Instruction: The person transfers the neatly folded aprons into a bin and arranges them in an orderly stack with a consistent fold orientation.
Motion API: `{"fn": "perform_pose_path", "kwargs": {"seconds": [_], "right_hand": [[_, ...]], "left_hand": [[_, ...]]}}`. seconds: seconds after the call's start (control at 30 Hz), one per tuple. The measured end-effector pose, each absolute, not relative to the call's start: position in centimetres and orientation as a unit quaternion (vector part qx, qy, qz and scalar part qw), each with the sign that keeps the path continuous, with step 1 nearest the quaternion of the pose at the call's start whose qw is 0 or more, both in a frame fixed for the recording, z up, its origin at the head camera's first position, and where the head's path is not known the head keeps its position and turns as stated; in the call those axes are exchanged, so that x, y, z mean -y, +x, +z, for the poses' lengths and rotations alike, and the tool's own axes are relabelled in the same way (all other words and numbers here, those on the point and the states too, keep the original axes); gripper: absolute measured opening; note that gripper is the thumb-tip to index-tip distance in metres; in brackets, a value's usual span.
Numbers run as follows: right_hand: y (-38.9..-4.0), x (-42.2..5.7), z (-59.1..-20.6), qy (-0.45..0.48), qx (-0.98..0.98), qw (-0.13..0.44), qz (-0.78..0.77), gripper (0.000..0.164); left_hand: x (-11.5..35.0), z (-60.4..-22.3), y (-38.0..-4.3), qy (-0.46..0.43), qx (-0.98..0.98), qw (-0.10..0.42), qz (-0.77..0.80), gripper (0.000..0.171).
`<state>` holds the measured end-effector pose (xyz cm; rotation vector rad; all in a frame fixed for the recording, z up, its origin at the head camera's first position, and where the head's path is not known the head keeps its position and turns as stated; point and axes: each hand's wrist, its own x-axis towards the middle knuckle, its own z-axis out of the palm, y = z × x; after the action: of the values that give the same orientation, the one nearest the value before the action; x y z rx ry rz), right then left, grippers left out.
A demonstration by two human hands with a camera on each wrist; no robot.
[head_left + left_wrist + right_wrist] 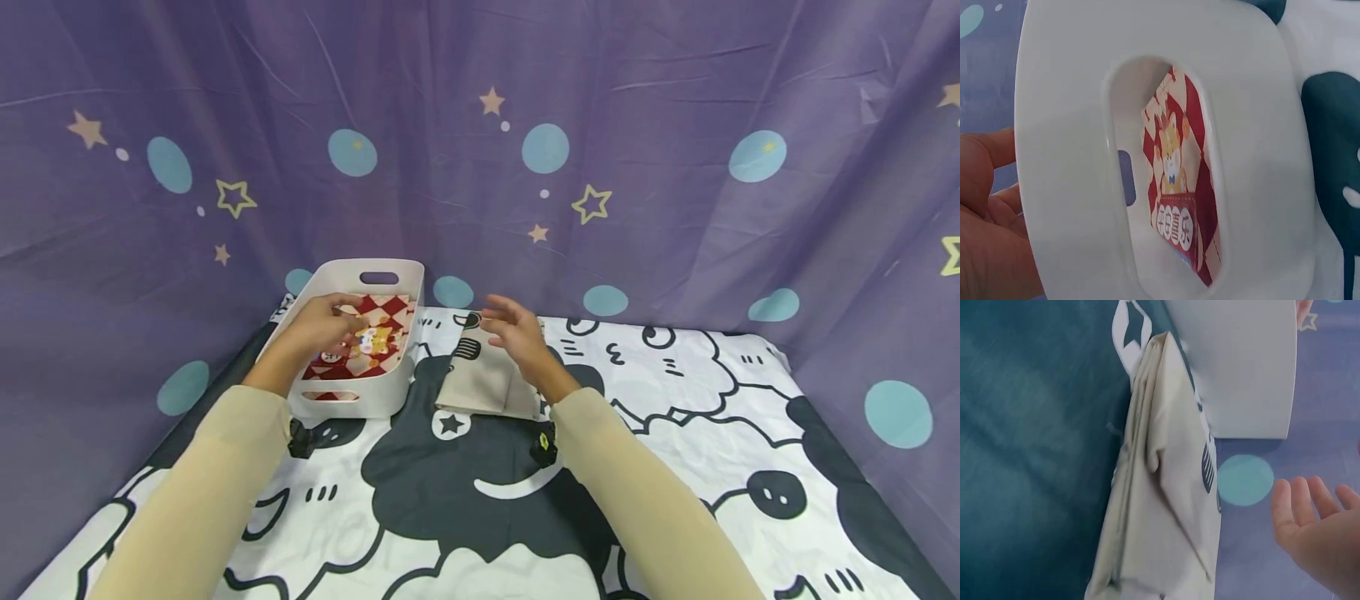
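A white plastic basket [367,398] with handle slots holds a folded red-and-cream checked item [385,325] printed with a cartoon animal. My left hand [324,323] is over the basket's left side, fingers loosely bent towards the checked item. Through the near handle slot in the left wrist view, the checked item [1200,156] shows with white characters; the left hand [991,206] is partly hidden behind the wall. A folded beige cloth [476,379] with black print lies right of the basket. My right hand [521,337] is above it, fingers spread and bent, holding nothing.
Under everything lies a black-and-white cartoon-print cloth [510,575]. A purple curtain [450,217] with stars and dots rises right behind the basket and along both sides. Dark wrist devices [543,444] sit at both cuffs.
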<state>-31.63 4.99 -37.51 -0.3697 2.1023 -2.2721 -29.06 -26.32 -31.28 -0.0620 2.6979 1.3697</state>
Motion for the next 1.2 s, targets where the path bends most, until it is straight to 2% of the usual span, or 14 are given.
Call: {"fn": "perform_pose_path", "kwargs": {"seconds": [0.7, 1.2], "right_hand": [[-31.5, -10.0, -40.5, -0.121, -0.702, -0.017, -0.702, 0.05], [-31.3, -13.6, -41.7, -0.101, -0.724, -0.053, -0.68, 0.051]], "left_hand": [[22.7, -31.1, -28.7, 0.035, -0.885, -0.023, 0.463, 0.051], [19.3, -30.4, -27.5, 0.052, -0.864, -0.02, 0.5, 0.046]]}}
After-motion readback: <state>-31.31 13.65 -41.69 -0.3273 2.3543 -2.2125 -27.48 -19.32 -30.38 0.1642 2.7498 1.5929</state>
